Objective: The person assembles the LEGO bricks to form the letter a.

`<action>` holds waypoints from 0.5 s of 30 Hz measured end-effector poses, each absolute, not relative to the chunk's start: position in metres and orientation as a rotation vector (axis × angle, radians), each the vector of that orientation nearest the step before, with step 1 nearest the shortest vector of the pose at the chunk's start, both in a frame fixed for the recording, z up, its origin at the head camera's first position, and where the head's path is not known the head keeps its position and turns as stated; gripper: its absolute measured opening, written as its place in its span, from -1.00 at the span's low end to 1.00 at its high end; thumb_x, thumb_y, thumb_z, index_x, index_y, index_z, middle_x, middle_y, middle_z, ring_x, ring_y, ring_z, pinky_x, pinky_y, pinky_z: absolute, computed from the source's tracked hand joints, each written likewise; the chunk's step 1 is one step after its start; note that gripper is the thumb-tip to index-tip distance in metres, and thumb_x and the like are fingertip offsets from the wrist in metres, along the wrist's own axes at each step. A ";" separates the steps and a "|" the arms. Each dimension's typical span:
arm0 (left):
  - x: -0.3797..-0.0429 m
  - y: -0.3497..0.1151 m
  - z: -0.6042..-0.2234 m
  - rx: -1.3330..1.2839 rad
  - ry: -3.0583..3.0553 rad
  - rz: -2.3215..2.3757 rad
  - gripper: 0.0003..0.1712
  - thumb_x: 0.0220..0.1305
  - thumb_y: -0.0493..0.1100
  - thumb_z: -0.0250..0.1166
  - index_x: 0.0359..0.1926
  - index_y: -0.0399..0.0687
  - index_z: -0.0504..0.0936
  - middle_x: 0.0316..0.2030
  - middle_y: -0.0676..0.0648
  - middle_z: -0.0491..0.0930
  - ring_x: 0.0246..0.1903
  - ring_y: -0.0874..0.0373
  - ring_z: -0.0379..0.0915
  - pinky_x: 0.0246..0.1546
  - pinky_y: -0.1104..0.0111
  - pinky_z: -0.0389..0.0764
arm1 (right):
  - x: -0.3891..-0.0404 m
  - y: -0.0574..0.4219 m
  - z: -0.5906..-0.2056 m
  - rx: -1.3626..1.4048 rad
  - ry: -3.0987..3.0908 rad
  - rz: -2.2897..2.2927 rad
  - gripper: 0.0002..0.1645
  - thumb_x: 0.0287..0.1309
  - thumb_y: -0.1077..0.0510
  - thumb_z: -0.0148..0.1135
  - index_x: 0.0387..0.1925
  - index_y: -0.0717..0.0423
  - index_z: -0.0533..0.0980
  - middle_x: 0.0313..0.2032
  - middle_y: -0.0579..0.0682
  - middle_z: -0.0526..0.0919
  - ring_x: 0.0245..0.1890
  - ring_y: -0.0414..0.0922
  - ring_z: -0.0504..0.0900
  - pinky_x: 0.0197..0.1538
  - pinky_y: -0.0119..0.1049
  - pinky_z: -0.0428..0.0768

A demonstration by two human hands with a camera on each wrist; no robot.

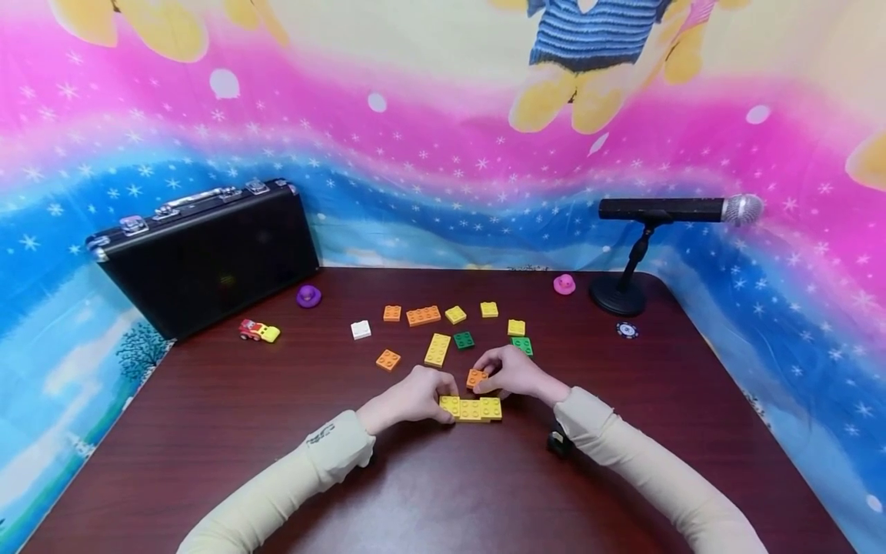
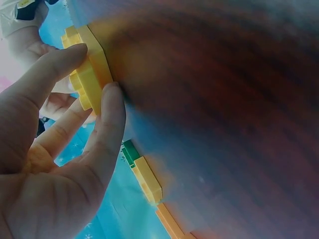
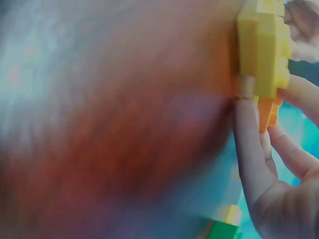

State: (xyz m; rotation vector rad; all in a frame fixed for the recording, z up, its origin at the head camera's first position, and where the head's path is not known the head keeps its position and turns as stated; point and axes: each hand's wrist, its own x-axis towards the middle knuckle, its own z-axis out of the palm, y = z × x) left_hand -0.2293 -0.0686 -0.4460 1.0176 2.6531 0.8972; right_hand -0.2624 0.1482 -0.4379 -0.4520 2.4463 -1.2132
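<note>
Several yellow toy bricks (image 1: 471,410) are joined in a low stepped row on the table in front of me. My left hand (image 1: 418,394) grips the left end of this row, thumb on the near side and fingers beyond. In the left wrist view its fingertips bracket a studded yellow brick (image 2: 93,69). Just behind the row, my right hand (image 1: 517,372) pinches an orange four-stud brick (image 1: 476,378) between thumb and fingers. Seen from the right wrist, the orange brick (image 3: 266,113) appears below the yellow bricks (image 3: 264,47), where the fingertips are close to both.
Loose bricks lie beyond the hands: a long yellow brick (image 1: 437,350), dark green brick (image 1: 463,340), white brick (image 1: 361,330) and several others. A black case (image 1: 208,261), toy car (image 1: 259,331), purple duck (image 1: 308,295), pink duck (image 1: 564,285), poker chip (image 1: 627,330) and microphone stand (image 1: 618,296) surround them.
</note>
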 end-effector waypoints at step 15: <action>-0.227 -0.068 -0.443 1.003 2.654 0.900 -0.72 -0.26 -0.14 0.48 -0.44 -0.01 0.58 -0.57 0.10 0.58 -0.61 0.37 0.34 -0.51 0.49 0.40 | -0.250 0.182 -0.423 -0.434 2.362 -1.256 -0.56 -0.21 0.11 0.45 -0.18 0.08 0.57 -0.28 0.05 0.51 -0.44 -0.06 0.56 -0.43 -0.21 0.59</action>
